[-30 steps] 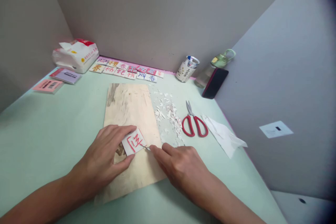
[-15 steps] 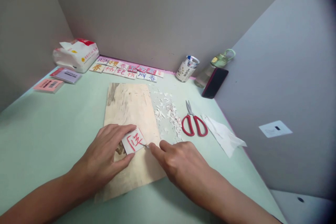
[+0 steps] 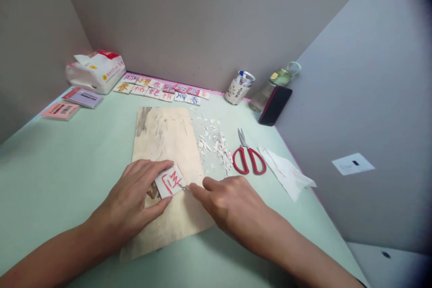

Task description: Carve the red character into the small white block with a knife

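Observation:
A small white square tile (image 3: 168, 187) with red character strokes lies on the pale wooden board (image 3: 168, 137). My left hand (image 3: 137, 195) grips it between thumb and fingers at its left side. My right hand (image 3: 229, 204) is closed round a thin metal-tipped tool (image 3: 184, 187), whose tip touches the right part of the tile face. The tool's handle is hidden inside the hand. White shavings (image 3: 218, 144) are scattered right of the board.
Red-handled scissors (image 3: 249, 157) and a crumpled tissue (image 3: 286, 173) lie at right. Farther back stand a can (image 3: 238, 90), a bottle (image 3: 261, 94) and a leaning phone (image 3: 276, 105). Lettered tiles (image 3: 162, 90), a tissue pack (image 3: 97, 72) and packets (image 3: 60, 110) are behind and left.
The whole view has shifted slightly. Both hands keep nearly the same places on the tile and the tool, with the tool tip still at the tile's right part.

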Motion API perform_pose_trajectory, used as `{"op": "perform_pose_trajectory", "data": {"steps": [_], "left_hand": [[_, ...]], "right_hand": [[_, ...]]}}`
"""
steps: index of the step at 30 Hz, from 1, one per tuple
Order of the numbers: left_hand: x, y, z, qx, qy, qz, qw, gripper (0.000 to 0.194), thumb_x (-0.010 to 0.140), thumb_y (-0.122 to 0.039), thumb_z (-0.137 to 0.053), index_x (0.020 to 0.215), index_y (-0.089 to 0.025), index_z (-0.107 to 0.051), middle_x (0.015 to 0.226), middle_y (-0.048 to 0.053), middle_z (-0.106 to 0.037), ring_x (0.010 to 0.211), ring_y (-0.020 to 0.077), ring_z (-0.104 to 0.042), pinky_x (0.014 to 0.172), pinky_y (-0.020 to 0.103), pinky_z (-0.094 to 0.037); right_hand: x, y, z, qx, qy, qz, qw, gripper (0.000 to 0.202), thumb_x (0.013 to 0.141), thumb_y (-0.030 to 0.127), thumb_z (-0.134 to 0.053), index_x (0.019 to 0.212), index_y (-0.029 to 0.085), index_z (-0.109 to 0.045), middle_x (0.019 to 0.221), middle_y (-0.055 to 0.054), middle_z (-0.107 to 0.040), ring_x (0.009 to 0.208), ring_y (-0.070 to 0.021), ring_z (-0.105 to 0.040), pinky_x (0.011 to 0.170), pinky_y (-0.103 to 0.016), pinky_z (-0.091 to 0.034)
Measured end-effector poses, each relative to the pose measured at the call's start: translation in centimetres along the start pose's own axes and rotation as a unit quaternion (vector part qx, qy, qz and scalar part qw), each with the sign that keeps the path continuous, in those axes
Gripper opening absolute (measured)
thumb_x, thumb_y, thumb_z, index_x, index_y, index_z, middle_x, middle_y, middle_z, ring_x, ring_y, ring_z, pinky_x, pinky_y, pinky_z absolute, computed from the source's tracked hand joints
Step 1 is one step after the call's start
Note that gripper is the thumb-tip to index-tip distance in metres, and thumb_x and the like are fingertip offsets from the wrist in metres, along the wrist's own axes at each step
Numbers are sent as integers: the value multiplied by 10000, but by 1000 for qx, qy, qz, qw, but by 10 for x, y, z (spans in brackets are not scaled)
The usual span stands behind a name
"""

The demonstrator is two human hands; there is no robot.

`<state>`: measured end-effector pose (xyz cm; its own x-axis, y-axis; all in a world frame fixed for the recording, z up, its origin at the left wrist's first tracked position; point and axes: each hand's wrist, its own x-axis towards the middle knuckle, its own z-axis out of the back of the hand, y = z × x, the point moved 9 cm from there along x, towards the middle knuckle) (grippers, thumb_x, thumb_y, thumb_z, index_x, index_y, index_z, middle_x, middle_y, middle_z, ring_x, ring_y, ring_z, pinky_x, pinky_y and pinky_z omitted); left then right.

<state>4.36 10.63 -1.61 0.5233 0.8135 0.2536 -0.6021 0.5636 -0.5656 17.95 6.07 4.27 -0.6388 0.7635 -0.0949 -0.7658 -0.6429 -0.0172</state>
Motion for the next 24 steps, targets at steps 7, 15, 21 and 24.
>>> {"op": "perform_pose_trajectory", "data": {"steps": [7,15,21,24], "left_hand": [[1,1,0,8,0,-5,1000,492,929,-325,-591,1395,-316,-434,1232,45,-628,1150,301,-593,978,459,-443],[1,3,0,13,3,-1,1000,486,936,-336,-599,1394,-311,-441,1235,51,-627,1162,295,-585,995,451,-445],[0,6,0,8,-1,-2,1000,486,935,-349,-597,1396,-328,-445,1239,45,-631,1155,292,-585,985,442,-441],[0,6,-1,7,2,-4,1000,500,935,-348,-598,1405,-335,-430,1242,44,-627,1155,292,-583,987,450,-437]], "right_hand": [[-11,21,1,-93,-77,85,989,284,961,55,-515,1233,30,-597,789,-30,-629,560,-184,-538,495,-364,-348],[-16,25,3,-94,-95,115,984,278,962,63,-533,1228,21,-604,792,-31,-633,579,-179,-537,496,-353,-373],[-17,17,-2,-48,-82,67,993,224,961,78,-574,1183,84,-609,786,-10,-638,558,-179,-537,492,-361,-345],[-19,12,-2,-23,-93,55,994,227,970,88,-575,1194,110,-603,773,9,-632,541,-175,-527,491,-365,-329]]}}
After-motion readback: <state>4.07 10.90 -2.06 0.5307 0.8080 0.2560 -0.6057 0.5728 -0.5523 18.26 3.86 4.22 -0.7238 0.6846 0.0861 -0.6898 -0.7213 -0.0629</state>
